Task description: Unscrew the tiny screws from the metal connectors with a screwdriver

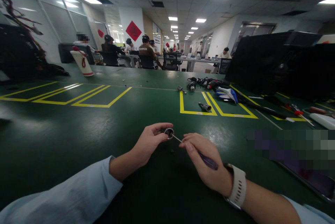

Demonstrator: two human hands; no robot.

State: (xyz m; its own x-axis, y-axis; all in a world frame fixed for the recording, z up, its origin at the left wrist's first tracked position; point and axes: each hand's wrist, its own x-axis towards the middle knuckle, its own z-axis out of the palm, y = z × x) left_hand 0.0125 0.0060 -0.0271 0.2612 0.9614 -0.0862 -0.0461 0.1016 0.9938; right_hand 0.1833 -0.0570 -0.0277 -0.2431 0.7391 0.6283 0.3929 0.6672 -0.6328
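across a wide green table [65,136] marked with yellow tape boxes [86,96] we work in a long office under ceiling light panels, with other people seated at desks well beyond the table's far edge. on the table past our hands, a white bottle [82,62] stands to the far left, a black monitor back [261,60] rises to the right, and blue-white gloves [227,94] lie beside a cluster of small dark parts [201,82] and one metal socket [205,106]. near the table's front edge our left hand [149,143] is curled, pinching a small round metal part [169,132] between thumb and fingertips. our right hand [206,163], wearing a white watch [238,186], is closed around a purple-handled screwdriver [208,161], whose thin tip meets the part. a tiny dark speck under the part is too small to identify, and the table's right side is blurred out.
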